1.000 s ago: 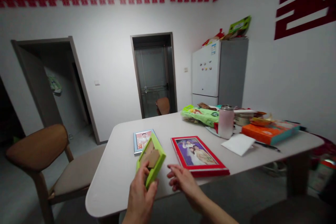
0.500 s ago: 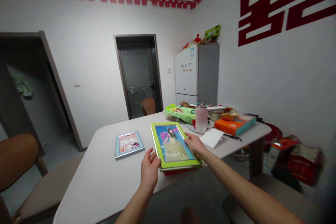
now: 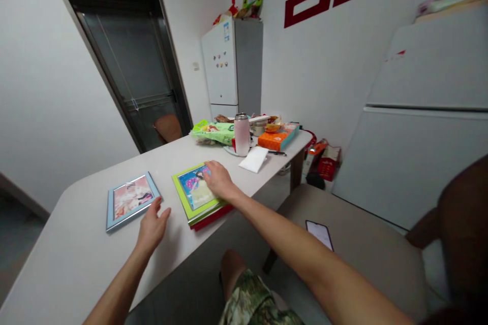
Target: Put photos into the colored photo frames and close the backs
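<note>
On the white table (image 3: 76, 259) lies a light-blue photo frame (image 3: 114, 213) with a pink picture of a person. My left hand (image 3: 151, 227) is beside its lower right corner, thumb and fingers apart, nothing held. To the right, a lime-green photo frame (image 3: 182, 193) with a picture of a figure in a pale yellow dress rests on a red item (image 3: 210, 218) that mostly stays hidden beneath it. My right hand (image 3: 221, 182) grips the upper right of the green frame, covering that corner; its underside is out of sight.
Behind the frames stand a pink bottle (image 3: 242, 137), a green bag (image 3: 215, 133) and an orange box (image 3: 275, 138). White paper (image 3: 254, 159) and a pen (image 3: 277, 153) lie near the table's right edge. A phone (image 3: 319, 234) rests on a chair seat (image 3: 366, 259) at right.
The view has turned right, bringing the chair with the phone in. My left hand has left the green frame's edge and moved left to the blue frame. My right hand stays on the green one.
</note>
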Available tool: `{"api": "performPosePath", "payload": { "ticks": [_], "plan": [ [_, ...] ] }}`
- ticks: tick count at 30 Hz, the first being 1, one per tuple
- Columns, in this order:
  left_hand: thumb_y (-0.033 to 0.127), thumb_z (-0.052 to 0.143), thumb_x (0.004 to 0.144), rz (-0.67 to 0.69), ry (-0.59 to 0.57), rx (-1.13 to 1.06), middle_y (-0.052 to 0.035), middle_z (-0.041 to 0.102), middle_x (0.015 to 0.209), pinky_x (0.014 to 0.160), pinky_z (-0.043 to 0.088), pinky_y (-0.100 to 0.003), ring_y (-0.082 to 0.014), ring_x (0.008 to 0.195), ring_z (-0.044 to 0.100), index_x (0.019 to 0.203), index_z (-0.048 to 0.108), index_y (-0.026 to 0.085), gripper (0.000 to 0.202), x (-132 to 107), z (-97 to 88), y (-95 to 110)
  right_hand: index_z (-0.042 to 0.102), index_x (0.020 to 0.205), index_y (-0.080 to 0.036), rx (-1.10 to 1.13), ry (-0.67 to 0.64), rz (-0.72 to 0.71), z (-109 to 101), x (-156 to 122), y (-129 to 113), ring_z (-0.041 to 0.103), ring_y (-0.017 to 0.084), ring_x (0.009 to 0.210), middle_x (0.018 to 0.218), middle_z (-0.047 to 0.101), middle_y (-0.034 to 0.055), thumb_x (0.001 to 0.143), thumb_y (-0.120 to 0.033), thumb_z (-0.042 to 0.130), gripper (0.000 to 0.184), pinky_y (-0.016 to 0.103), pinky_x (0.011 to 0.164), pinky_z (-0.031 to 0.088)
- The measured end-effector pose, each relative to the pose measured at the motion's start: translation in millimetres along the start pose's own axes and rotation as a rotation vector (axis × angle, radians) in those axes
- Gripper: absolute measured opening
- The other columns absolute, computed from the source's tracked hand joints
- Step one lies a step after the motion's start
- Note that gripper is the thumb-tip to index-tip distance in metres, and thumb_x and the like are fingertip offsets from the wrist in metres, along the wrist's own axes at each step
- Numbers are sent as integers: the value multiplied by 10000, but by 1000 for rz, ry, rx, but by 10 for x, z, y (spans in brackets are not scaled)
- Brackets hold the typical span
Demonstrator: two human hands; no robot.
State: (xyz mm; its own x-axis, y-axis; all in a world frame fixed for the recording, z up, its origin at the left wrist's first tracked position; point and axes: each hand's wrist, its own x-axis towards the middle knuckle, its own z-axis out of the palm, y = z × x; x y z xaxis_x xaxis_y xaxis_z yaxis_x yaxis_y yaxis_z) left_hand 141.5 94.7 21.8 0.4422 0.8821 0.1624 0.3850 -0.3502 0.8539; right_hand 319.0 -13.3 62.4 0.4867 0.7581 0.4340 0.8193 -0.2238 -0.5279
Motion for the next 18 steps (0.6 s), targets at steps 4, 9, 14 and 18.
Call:
{"api": "performPosePath", "payload": {
  "ticks": [4,9,14,18],
  "plan": [
    [350,441,709,62,-4,503,-160,408,1224,940,246,-417,-295,1148,344,1129,399,89,497,220,-426,-348,448,1129,-229,-51,-45,-367,299,-519,-78,274,251,1175,1242,404,81,698,-444,516,486,467,959,146],
    [419,374,735,188,-39,910,-175,404,1212,924,238,-429,-300,1178,271,1118,400,80,512,352,-615,-634,397,1176,-239,-117,-29,-483,548,-709,76,281,229,1158,1210,446,81,694,-490,498,553,444,955,78],
    [391,312,799,295,15,1179,-147,465,1138,887,296,-363,-260,1084,388,1107,431,90,446,102,-597,-620,428,1144,-254,-146,8,-455,613,-425,175,345,213,1112,1175,483,57,673,-484,532,535,424,946,121],
    [399,391,775,277,-22,1155,-138,449,1162,887,308,-347,-245,1094,382,1111,449,98,455,-406,-680,-520,467,1117,-242,-180,-1,-469,608,-263,262,385,227,1082,1148,505,70,663,-439,561,504,433,937,162]
  ]
}}
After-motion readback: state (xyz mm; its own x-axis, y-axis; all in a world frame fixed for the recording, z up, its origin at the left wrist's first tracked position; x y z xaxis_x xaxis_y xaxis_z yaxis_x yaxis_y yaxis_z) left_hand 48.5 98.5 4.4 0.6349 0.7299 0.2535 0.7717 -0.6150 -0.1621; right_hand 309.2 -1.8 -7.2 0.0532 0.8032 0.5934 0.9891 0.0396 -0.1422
